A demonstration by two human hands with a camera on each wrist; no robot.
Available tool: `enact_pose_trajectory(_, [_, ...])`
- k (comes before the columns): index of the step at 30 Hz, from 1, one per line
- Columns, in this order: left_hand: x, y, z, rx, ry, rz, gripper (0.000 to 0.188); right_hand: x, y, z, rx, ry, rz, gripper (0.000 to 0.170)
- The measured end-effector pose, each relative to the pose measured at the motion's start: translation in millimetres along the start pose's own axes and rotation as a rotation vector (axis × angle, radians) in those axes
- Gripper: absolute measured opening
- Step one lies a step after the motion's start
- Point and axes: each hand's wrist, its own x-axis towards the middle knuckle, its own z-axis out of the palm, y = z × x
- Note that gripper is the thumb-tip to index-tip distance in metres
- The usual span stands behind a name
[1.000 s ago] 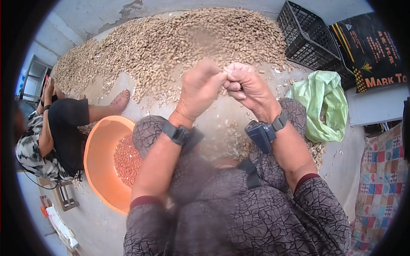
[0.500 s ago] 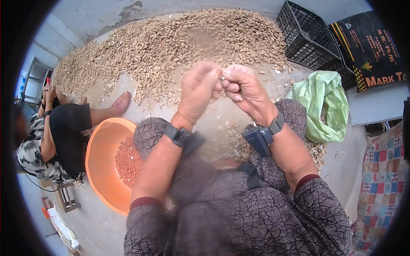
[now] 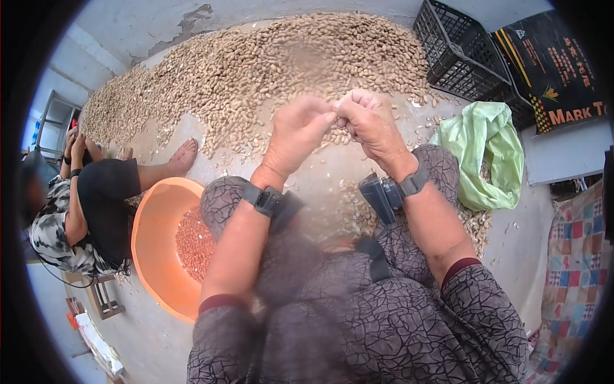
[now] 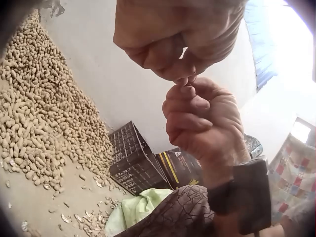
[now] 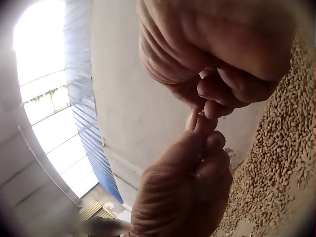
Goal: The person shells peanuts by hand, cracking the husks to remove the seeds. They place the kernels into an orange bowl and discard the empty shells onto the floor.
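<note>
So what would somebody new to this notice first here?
Most likely the great heap of unshelled peanuts spread along the wall. Next, the orange basin of reddish kernels beside the camera wearer's left knee. Then the left hand and right hand, raised mid-picture in the head view, fingertips together.

From above, the head view faces forward and down; the 2 wrist views, nearer, face the left hand (image 3: 297, 133) and right hand (image 3: 375, 130) (all 3 share the peanut pile (image 3: 224, 83)).
</note>
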Motion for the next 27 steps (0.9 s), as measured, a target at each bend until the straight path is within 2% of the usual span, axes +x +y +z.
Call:
enact_pose_trajectory(1, [-0.3,-0.4,0.8,0.000,0.000,0.000,0.009,-0.3,-1.0,-0.5,0.000,0.000,0.000,0.014])
enact_pose_trajectory(3, [-0.9,-0.8,3.3,-0.283,-0.001,-0.136,0.009,-1.2,-5.6,-1.7,0.006,-0.045,0.011,0.013])
enact_pose_trajectory(4, [-1.0,-1.1,2.9,-0.283,0.002,-0.134,0.009,-1.0,-6.6,-1.6,0.005,-0.048,0.010,0.013])
enact_pose_trajectory(6, [-0.8,-0.4,1.7,-0.518,-0.023,-0.237,0.010,-0.4,-8.1,-0.8,-0.078,-0.030,-0.089,0.010])
enact_pose_trajectory(9, [-3.5,3.3,0.2,-0.614,-0.065,-0.249,0.012,-0.6,-5.9,1.7,-0.162,-0.054,-0.206,0.008])
enact_pose_trajectory(12, [-4.2,3.4,-0.7,-0.734,-0.088,-0.264,0.015,-1.5,-6.7,-1.7,-0.318,-0.090,-0.175,0.008])
enact_pose_trajectory(15, [-3.1,-0.9,-3.4,-0.830,-0.108,-0.286,0.017,-3.3,-11.6,0.5,-0.449,-0.092,-0.252,0.008])
enact_pose_trajectory(18, [-2.9,-2.0,-4.2,-0.864,-0.141,-0.297,0.015,-2.3,-5.1,3.5,-0.386,-0.040,-0.345,0.009])
enact_pose_trajectory(19, [-3.2,-3.1,-5.8,-0.865,-0.137,-0.297,0.015,-2.8,-4.9,4.5,-0.386,-0.044,-0.343,0.009])
enact_pose_trajectory(21, [-3.7,-5.9,-9.0,-0.902,-0.255,-0.322,0.013,-4.7,-6.0,6.4,-0.420,-0.011,-0.356,0.008])
enact_pose_trajectory(25, [-1.6,-6.9,-9.2,-0.912,-0.250,-0.322,0.012,-6.9,-10.9,7.4,-0.432,-0.023,-0.328,0.007])
enact_pose_trajectory(27, [-1.7,-5.6,-8.6,-0.909,-0.210,-0.351,0.012,-6.3,-10.0,6.1,-0.330,-0.041,-0.247,0.006])
